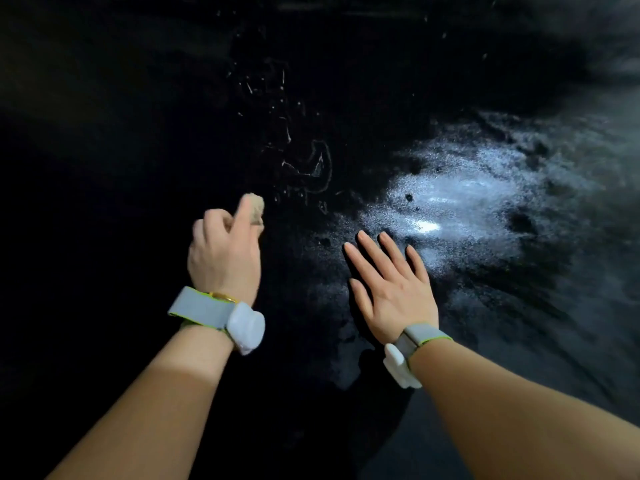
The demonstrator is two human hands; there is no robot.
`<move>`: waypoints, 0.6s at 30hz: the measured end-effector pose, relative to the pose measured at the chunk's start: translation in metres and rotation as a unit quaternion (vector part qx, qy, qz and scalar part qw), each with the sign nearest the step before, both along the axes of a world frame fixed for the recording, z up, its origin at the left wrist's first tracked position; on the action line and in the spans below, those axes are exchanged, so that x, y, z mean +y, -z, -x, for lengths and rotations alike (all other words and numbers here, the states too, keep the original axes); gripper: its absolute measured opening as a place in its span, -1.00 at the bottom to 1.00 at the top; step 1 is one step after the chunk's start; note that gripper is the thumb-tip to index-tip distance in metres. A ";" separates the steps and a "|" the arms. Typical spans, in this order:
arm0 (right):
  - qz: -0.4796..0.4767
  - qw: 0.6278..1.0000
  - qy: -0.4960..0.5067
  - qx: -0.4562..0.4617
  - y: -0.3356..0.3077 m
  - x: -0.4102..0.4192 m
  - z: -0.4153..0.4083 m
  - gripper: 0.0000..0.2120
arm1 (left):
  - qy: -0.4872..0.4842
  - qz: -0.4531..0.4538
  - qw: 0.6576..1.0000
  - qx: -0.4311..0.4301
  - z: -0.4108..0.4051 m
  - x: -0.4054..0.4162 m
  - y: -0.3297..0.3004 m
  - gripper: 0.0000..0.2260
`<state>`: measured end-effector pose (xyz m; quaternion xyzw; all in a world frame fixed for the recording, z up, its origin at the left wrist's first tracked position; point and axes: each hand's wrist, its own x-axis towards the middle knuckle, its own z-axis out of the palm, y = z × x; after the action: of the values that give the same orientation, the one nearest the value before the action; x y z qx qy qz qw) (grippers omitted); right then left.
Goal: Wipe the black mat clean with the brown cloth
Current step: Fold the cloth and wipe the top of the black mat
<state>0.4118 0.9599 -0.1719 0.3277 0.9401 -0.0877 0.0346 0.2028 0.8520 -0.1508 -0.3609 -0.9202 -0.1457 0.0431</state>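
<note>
One black mat (346, 98), one brown cloth (254, 206), two hands

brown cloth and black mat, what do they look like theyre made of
Brown cloth: seems a soft woven or terry fabric, matte and fuzzy at the edge, bunched in the left hand; blur hides the weave.
Black mat: probably rubber or vinyl with a fine grainy texture; light glints off it in speckles beside the flat right hand, possibly from wetness.
</note>
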 end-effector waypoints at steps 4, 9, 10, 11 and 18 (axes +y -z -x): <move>-0.003 1.000 0.000 -0.011 0.000 -0.001 0.000 -0.51 | 0.035 0.035 0.999 0.018 0.005 -0.007 0.001 -0.57; -0.010 1.000 0.004 -0.005 0.000 0.000 0.000 -0.51 | 0.002 0.094 0.996 0.004 0.020 0.001 -0.002 -0.69; -0.010 1.000 0.004 -0.007 0.000 -0.001 0.000 -0.51 | -0.005 0.111 0.994 -0.014 0.018 0.003 -0.003 -0.73; -0.011 1.000 0.005 -0.009 0.000 -0.002 0.000 -0.51 | -0.019 0.114 0.993 -0.030 0.014 0.006 -0.004 -0.78; -0.018 1.000 0.006 0.002 0.001 0.000 0.001 -0.52 | 0.216 0.031 0.975 0.045 -0.076 0.028 0.003 -0.81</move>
<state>0.4112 0.9599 -0.1728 0.3338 0.9396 -0.0714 0.0258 0.2792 0.8803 -0.1540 -0.5584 -0.8216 -0.1070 0.0406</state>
